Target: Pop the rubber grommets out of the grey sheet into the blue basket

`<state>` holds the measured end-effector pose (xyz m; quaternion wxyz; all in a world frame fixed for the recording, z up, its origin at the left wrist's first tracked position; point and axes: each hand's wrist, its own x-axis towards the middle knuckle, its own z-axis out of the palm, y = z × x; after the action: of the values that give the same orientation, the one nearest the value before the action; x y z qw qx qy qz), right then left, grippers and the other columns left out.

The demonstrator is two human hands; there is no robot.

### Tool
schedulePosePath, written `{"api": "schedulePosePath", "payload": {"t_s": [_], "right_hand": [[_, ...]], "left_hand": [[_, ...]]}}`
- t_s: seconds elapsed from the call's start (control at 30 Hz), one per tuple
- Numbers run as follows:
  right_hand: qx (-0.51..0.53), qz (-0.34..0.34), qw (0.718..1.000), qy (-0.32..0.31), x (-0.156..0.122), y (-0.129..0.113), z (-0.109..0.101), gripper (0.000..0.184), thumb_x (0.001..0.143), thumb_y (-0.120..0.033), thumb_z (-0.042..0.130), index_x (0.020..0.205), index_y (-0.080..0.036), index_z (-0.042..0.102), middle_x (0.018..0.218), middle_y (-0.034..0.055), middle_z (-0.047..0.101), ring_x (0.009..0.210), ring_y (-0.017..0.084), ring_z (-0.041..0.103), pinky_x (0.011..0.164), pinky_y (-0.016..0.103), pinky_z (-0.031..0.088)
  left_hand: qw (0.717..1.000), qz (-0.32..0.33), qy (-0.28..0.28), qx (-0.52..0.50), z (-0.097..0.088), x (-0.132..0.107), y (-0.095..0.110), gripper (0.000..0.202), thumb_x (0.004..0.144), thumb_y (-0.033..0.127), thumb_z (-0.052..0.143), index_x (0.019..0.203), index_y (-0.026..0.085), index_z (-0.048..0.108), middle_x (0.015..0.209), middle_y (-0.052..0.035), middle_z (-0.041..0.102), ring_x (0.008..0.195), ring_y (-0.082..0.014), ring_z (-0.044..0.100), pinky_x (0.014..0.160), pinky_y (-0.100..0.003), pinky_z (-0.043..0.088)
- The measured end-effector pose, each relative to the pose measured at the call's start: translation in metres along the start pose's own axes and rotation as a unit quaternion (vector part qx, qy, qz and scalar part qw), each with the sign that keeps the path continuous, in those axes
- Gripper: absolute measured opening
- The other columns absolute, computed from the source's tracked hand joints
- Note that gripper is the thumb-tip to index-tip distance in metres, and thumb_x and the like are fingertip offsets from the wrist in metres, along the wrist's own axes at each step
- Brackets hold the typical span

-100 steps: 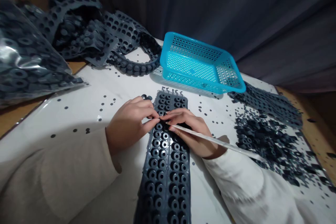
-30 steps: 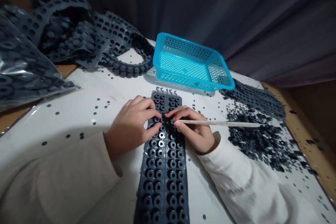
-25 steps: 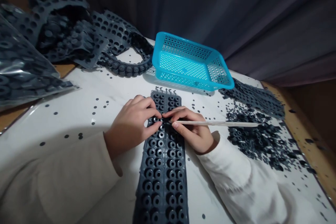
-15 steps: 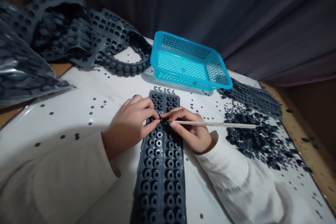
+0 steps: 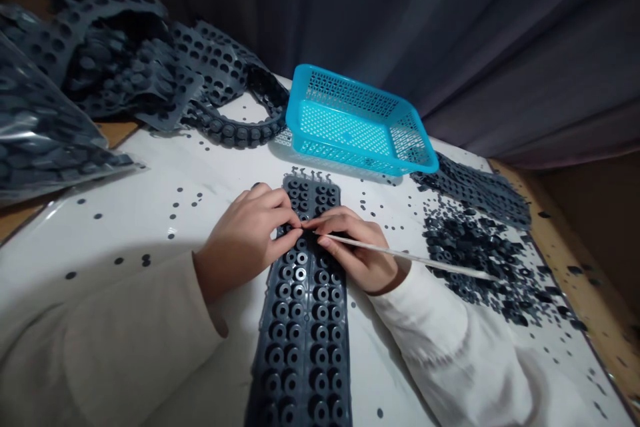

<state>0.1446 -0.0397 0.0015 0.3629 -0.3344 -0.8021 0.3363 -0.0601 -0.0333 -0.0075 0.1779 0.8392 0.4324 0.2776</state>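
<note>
A long dark rubber sheet [image 5: 303, 327] studded with moulded rings lies lengthwise on the white table [image 5: 165, 227] in front of me. My left hand [image 5: 247, 240] rests on the sheet's left edge, fingers curled and pinched against it near its far end. My right hand [image 5: 353, 247] meets it fingertip to fingertip over the same spot and grips a thin pale stick [image 5: 415, 257], whose tip sits at the sheet and whose shaft runs out to the right.
A turquoise perforated basket [image 5: 357, 121] stands just beyond the sheet. Loose dark rings are heaped at the right [image 5: 480, 257]. Punched-out sheets are piled at the back left [image 5: 125, 60], with a bag of rings [image 5: 35, 140] at the far left. Small dark discs dot the table.
The stick's free end has swung down toward me, from level to slanting. Both hands stay pinched at the same spot on the sheet. The camera shifted slightly.
</note>
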Motion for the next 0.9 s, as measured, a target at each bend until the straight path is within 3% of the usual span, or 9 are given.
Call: {"api": "schedulePosePath", "payload": {"t_s": [0.33, 0.5, 0.6, 0.7, 0.77, 0.83, 0.9], "right_hand": [[-0.016, -0.022, 1.000, -0.002, 0.001, -0.003, 0.002, 0.011, 0.088, -0.012, 0.055, 0.092, -0.021, 0.060, 0.099, 0.0099, 0.070, 0.092, 0.019, 0.063, 0.079, 0.035, 0.052], [-0.093, -0.031, 0.992, 0.080, 0.001, -0.006, 0.002, 0.005, 0.085, -0.016, 0.057, 0.084, -0.021, 0.059, 0.087, 0.0070, 0.069, 0.086, 0.021, 0.062, 0.081, 0.040, 0.048], [-0.129, 0.007, 0.983, 0.132, 0.003, -0.011, -0.007, 0.004, 0.085, -0.021, 0.057, 0.081, -0.021, 0.058, 0.077, 0.0038, 0.064, 0.076, 0.020, 0.060, 0.070, 0.034, 0.047], [-0.199, 0.005, 0.976, 0.084, 0.005, -0.016, -0.025, 0.007, 0.088, -0.022, 0.053, 0.091, -0.021, 0.059, 0.082, 0.0042, 0.066, 0.074, 0.019, 0.059, 0.068, 0.032, 0.045], [-0.311, -0.009, 0.950, -0.005, 0.002, -0.018, -0.038, 0.012, 0.090, -0.021, 0.050, 0.093, -0.021, 0.061, 0.083, 0.0058, 0.067, 0.077, 0.021, 0.057, 0.071, 0.033, 0.042], [-0.450, 0.012, 0.890, -0.071, -0.005, -0.017, -0.047, 0.015, 0.090, -0.019, 0.049, 0.090, -0.020, 0.063, 0.081, 0.0077, 0.067, 0.081, 0.024, 0.054, 0.072, 0.035, 0.037], [-0.557, 0.056, 0.823, -0.096, -0.016, -0.013, -0.053, 0.015, 0.089, -0.017, 0.050, 0.088, -0.018, 0.065, 0.086, 0.0100, 0.067, 0.084, 0.026, 0.052, 0.072, 0.037, 0.033]], "left_hand": [[1.000, -0.009, -0.006, -0.007, -0.001, 0.000, 0.002, 0.013, 0.085, 0.023, 0.056, 0.081, 0.018, 0.066, 0.081, -0.0032, 0.058, 0.083, -0.0190, 0.050, 0.073, -0.033, 0.040], [1.000, -0.008, -0.006, -0.005, -0.003, 0.000, 0.004, 0.011, 0.084, 0.025, 0.056, 0.084, 0.018, 0.065, 0.086, -0.0039, 0.060, 0.087, -0.0203, 0.051, 0.079, -0.035, 0.041], [1.000, -0.008, -0.002, 0.005, -0.005, 0.000, 0.005, 0.012, 0.083, 0.025, 0.055, 0.086, 0.018, 0.064, 0.088, -0.0045, 0.061, 0.089, -0.0213, 0.052, 0.079, -0.035, 0.041], [1.000, -0.001, 0.004, 0.014, -0.007, -0.001, 0.006, 0.012, 0.082, 0.024, 0.054, 0.088, 0.018, 0.063, 0.089, -0.0046, 0.062, 0.089, -0.0215, 0.052, 0.079, -0.035, 0.042], [1.000, 0.005, 0.009, 0.019, -0.009, -0.002, 0.006, 0.012, 0.083, 0.024, 0.053, 0.089, 0.018, 0.062, 0.090, -0.0047, 0.062, 0.089, -0.0214, 0.052, 0.079, -0.036, 0.042], [0.999, 0.013, 0.018, 0.025, -0.010, -0.003, 0.006, 0.013, 0.083, 0.024, 0.053, 0.089, 0.017, 0.062, 0.089, -0.0050, 0.062, 0.088, -0.0211, 0.052, 0.079, -0.036, 0.042], [0.999, 0.020, 0.027, 0.031, -0.010, -0.004, 0.007, 0.013, 0.083, 0.024, 0.052, 0.088, 0.017, 0.063, 0.088, -0.0053, 0.062, 0.086, -0.0208, 0.052, 0.079, -0.036, 0.042]]}}
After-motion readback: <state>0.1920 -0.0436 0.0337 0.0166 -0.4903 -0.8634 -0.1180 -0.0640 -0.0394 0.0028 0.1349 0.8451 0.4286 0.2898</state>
